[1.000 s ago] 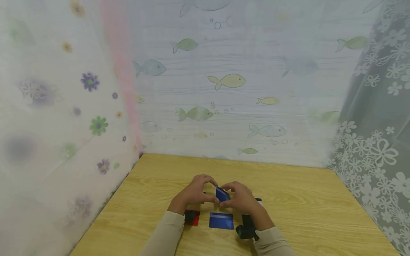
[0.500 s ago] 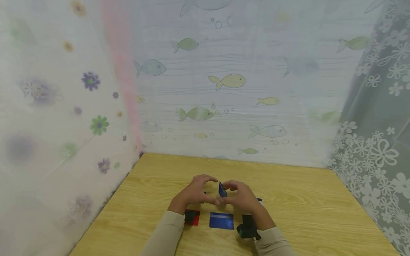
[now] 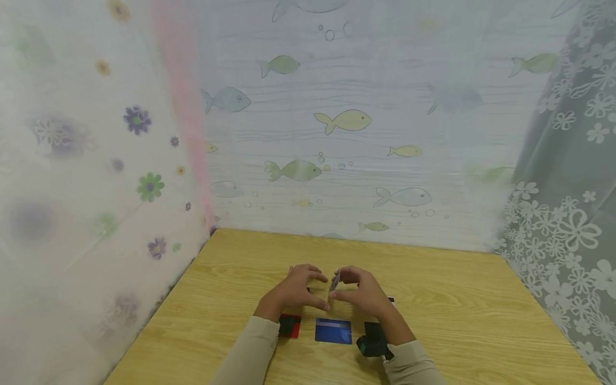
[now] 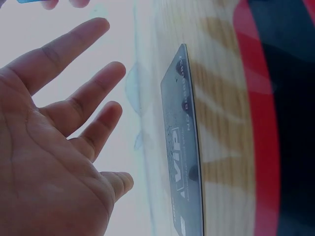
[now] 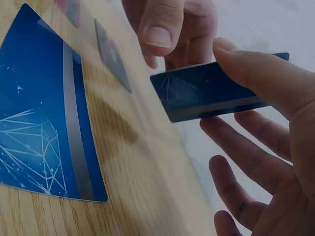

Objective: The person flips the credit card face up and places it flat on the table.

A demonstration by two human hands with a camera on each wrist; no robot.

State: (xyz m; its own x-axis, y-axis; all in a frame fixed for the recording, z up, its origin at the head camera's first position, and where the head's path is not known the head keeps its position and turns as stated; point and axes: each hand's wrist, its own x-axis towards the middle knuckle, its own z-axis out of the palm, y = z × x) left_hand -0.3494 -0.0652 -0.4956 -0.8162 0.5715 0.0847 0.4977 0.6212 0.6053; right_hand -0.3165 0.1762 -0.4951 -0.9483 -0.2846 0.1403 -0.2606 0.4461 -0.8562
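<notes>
I have the card (image 5: 192, 93) in my right hand (image 3: 363, 294), up off the worktop (image 3: 447, 310), pinched across its short way between thumb (image 5: 268, 73) and fingertips. Its long axis runs past the thumb, so one end sticks out beyond my grip; from the head view I see it nearly edge-on. It sits between my two hands, and my left hand (image 3: 295, 289) is just to its left, across what looks like a narrow gap. Those left fingers (image 4: 81, 105) are spread and hold nothing, curved towards the card without touching it. A second blue card (image 3: 333, 332) lies flat on my side of the hands, and a dark VIP card (image 4: 182, 142) lies near my left hand, untouched.
</notes>
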